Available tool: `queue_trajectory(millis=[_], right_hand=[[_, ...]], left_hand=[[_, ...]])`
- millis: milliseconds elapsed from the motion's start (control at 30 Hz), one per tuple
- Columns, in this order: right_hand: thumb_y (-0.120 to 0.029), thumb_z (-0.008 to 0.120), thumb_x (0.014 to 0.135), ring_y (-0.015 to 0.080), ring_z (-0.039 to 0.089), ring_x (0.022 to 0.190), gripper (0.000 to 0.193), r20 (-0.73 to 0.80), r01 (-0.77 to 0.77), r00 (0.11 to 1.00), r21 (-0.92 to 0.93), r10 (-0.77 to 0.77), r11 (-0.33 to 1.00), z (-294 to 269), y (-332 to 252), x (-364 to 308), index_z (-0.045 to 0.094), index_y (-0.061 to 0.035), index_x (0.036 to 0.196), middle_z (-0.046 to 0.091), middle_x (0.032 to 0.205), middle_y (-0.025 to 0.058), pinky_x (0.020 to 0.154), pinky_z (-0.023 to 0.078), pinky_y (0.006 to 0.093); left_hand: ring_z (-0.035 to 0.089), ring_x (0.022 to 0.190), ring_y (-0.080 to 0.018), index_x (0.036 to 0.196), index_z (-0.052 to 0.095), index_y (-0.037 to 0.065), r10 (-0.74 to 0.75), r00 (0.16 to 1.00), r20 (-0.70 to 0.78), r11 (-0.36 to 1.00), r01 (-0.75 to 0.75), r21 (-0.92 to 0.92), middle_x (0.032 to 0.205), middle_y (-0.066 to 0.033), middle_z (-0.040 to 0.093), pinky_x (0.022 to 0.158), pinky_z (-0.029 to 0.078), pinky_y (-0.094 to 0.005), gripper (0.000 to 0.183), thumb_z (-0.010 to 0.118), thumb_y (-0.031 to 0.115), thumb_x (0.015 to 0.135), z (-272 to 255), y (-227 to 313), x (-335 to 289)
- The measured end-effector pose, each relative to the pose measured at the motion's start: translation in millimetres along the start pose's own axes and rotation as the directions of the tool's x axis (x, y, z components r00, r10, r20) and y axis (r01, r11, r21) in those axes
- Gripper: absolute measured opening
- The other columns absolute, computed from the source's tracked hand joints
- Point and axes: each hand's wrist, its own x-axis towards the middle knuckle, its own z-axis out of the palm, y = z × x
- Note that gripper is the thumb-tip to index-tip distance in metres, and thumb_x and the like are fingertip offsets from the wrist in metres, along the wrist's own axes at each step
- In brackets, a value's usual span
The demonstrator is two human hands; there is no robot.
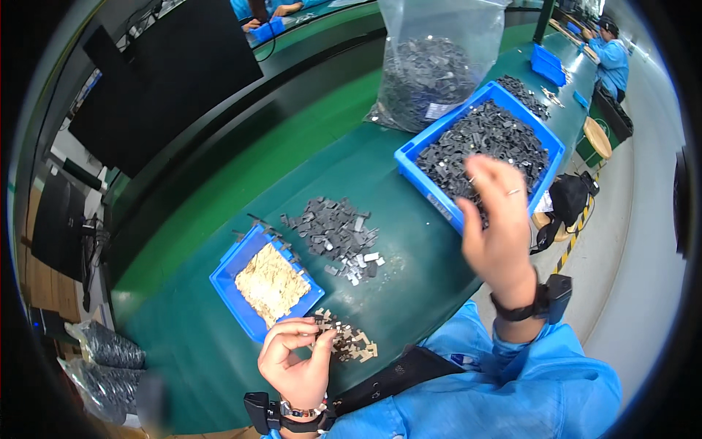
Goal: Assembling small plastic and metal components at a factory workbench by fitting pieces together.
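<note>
Head view: left hand (295,358), at six o'clock near the table's front edge, is curled narrow, thumb and fingertips pinched on small grey-and-tan parts (349,341) from the little heap touching it. These pieces look light, stiff and flat, easy to scatter, best taken by the edges between two fingertips. Right hand (499,219), at three o'clock, hangs raised with fingers loosely spread over the large blue bin (413,151); whether it holds anything I cannot tell. That bin is heaped with dark grey parts (482,139). At eleven o'clock from the left hand sits a small blue tray (228,272) of pale tan pieces (270,283), and a loose pile of grey pieces (338,233) lies beside it on the green table (409,271). At twelve o'clock stands a clear plastic bag (431,66) of dark parts with a small white label low on its front.
</note>
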Motion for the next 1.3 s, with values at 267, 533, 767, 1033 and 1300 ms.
queue_trajectory(millis=[267,533,767,1033,1300], right_hand=[[-0.004,0.069,0.077,0.0306,0.059,0.087,0.017,0.456,-0.098,0.886,0.353,-0.079,0.931,51,-29,-41,0.067,-0.0025,0.095,0.063,0.093,0.0115,0.078,0.047,0.0404],[-0.009,0.067,0.083,0.0324,0.059,0.088,0.01,0.557,-0.239,0.83,0.37,-0.008,0.898,68,-36,-42,0.068,-0.002,0.091,0.063,0.089,0.012,0.08,0.047,0.0406],[-0.009,0.066,0.087,0.0335,0.062,0.088,0.012,0.697,-0.43,0.649,0.667,-0.305,0.608,38,-87,-31,0.067,0.0003,0.094,0.065,0.091,0.0148,0.079,0.05,0.04],[-0.01,0.066,0.088,0.0269,0.065,0.076,0.015,0.6,-0.431,0.8,0.552,0.019,0.713,72,-98,-17,0.068,0.0032,0.095,0.066,0.085,0.0158,0.068,0.051,0.0344],[-0.007,0.07,0.082,0.0244,0.063,0.071,0.011,0.658,-0.492,0.749,0.47,0.081,0.733,95,-110,-20,0.067,0.0022,0.088,0.065,0.082,0.0125,0.063,0.049,0.0337]], left_hand=[[0.064,0.091,-0.0242,0.082,0.059,-0.001,0.048,0.998,0.051,0.998,-0.046,-0.042,0.092,-0.0136,0.064,0.084,0.051,-0.0353,0.018,0.069,-0.014,0.075,0,3,-8],[0.065,0.091,-0.0242,0.086,0.064,-0.003,0.081,0.994,0.075,0.997,-0.082,0.009,0.094,-0.0145,0.066,0.082,0.052,-0.0346,0.015,0.066,-0.014,0.076,-6,2,-9],[0.065,0.081,-0.0244,0.096,0.072,0.002,0.213,0.964,0.16,0.928,-0.251,0.274,0.091,-0.0103,0.068,0.066,0.05,-0.0303,0.028,0.072,-0.009,0.07,-12,1,7],[0.064,0.074,-0.0242,0.082,0.072,0.003,0.255,0.961,0.103,0.882,-0.275,0.383,0.082,-0.0076,0.068,0.066,0.048,-0.0327,0.02,0.069,-0.01,0.065,-33,-2,7],[0.065,0.084,-0.0198,0.081,0.071,0.01,0.246,0.957,0.152,0.828,-0.289,0.48,0.086,-0.0007,0.069,0.098,0.032,-0.0443,0.02,0.07,-0.005,0.068,-45,-16,11]])
